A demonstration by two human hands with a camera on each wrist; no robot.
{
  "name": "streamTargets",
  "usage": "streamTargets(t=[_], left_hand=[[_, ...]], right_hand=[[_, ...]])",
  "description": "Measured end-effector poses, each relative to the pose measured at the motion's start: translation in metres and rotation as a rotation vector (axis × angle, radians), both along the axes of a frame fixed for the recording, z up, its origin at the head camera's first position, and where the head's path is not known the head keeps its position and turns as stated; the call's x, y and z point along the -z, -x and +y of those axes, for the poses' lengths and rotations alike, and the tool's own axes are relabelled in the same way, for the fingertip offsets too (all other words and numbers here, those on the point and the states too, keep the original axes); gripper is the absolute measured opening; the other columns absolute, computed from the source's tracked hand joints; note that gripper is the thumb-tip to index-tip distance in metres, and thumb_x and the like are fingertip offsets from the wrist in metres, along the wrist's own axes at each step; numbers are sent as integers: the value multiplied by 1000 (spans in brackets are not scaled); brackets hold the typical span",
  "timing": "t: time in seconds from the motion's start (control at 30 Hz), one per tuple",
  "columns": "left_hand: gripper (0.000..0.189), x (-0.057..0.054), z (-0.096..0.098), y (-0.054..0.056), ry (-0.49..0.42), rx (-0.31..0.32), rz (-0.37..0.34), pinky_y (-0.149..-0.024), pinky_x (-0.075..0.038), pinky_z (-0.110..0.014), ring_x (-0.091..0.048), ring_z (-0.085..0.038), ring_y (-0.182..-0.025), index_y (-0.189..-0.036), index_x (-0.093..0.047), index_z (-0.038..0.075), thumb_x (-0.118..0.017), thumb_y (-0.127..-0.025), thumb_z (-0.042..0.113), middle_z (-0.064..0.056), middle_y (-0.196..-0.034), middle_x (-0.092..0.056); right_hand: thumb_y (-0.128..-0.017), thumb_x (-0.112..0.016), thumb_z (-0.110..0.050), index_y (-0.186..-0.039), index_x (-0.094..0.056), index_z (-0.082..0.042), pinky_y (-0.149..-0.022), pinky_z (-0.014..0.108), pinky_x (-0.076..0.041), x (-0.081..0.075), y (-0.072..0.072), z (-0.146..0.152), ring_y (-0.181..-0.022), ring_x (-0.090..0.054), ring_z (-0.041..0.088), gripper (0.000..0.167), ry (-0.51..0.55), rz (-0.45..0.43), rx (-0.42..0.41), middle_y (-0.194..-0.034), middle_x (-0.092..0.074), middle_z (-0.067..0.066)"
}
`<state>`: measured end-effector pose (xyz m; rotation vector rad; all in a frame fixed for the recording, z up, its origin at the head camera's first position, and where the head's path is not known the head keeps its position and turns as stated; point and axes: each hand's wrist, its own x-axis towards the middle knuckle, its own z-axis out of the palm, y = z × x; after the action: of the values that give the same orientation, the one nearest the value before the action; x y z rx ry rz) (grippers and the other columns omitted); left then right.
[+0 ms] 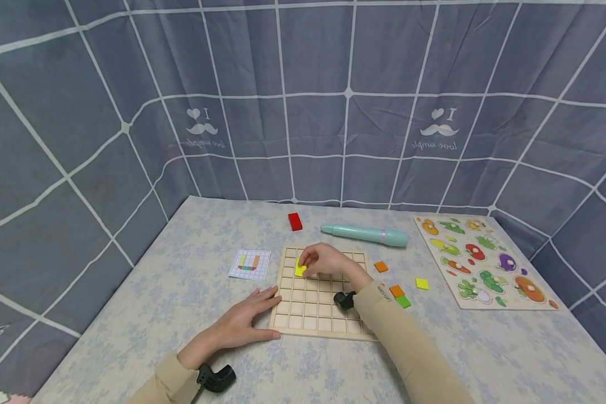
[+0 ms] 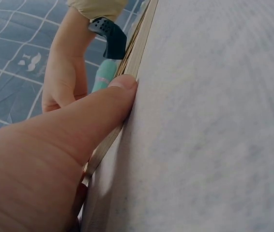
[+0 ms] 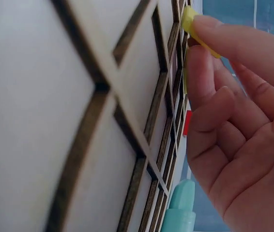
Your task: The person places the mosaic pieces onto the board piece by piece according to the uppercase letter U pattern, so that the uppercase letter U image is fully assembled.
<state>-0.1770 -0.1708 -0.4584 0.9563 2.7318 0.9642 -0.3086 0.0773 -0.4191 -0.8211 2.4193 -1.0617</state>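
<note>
My right hand [image 1: 325,260] is over the upper left part of a wooden grid board [image 1: 295,308]. Its thumb and index finger pinch a yellow square tile [image 3: 205,42], held tilted close to the grid, while the other fingers curl in toward the palm. Partly hidden behind those fingers, more yellow [image 3: 186,79] shows at the board's surface. My left hand [image 1: 242,320] lies on the table by the board's lower left corner, fingers extended. Its fingertips touch the left edge, and its thumb [image 2: 113,99] rests along the front edge.
Left of the board lies a pattern card [image 1: 249,265]. Behind it are a red tile block [image 1: 295,221] and a teal pen-shaped tube [image 1: 366,234]. Orange [image 1: 381,266], green [image 1: 403,302] and yellow [image 1: 421,284] tiles lie to the right, before a vegetable puzzle board [image 1: 464,247].
</note>
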Motion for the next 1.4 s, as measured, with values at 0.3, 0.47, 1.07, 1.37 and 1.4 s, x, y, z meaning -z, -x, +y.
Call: streamTargets(t=[0.3, 0.47, 1.07, 1.37, 1.4], left_hand=[[76, -1, 0, 0, -1, -5, 0, -115, -19, -44, -25, -24, -139, -139, -47, 7, -65, -82, 54, -7, -150, -31], [76, -1, 0, 0, 2, -5, -5, -115, -19, -45, -24, -25, -139, -139, -47, 8, -65, -82, 54, -8, -150, -31], [76, -1, 0, 0, -5, -4, -15, -115, -19, -44, -24, -24, -139, -140, -47, 8, -66, -82, 53, -7, -151, -31], [77, -1, 0, 0, 4, -3, -19, -115, -19, -45, -23, -25, -139, -140, -46, 8, -64, -82, 55, -7, -151, -30], [77, -1, 0, 0, 4, -3, -18, -115, -19, -45, -23, -25, -139, -140, -46, 8, -64, -82, 55, -7, -151, -30]], right_hand=[[-82, -72, -5, -99, -69, -8, -73, 25, -52, 1, 0, 1, -84, -60, 11, 18, -15, 34, -3, -91, -66, -2], [-82, -72, -7, -101, -70, -9, -72, 25, -52, 2, 1, 1, -86, -60, 11, 19, -20, 46, 10, -94, -66, -2], [-83, -72, -10, -101, -71, -11, -70, 24, -52, 4, -1, 0, -81, -59, 10, 18, -49, 50, 34, -93, -66, -3], [-84, -72, -12, -104, -72, -11, -71, 24, -52, 3, -3, 1, -82, -60, 10, 20, -79, 55, 33, -98, -67, -1], [-84, -72, -12, -105, -71, -10, -71, 24, -52, 3, -3, 1, -83, -60, 10, 21, -79, 55, 30, -99, -67, -1]])
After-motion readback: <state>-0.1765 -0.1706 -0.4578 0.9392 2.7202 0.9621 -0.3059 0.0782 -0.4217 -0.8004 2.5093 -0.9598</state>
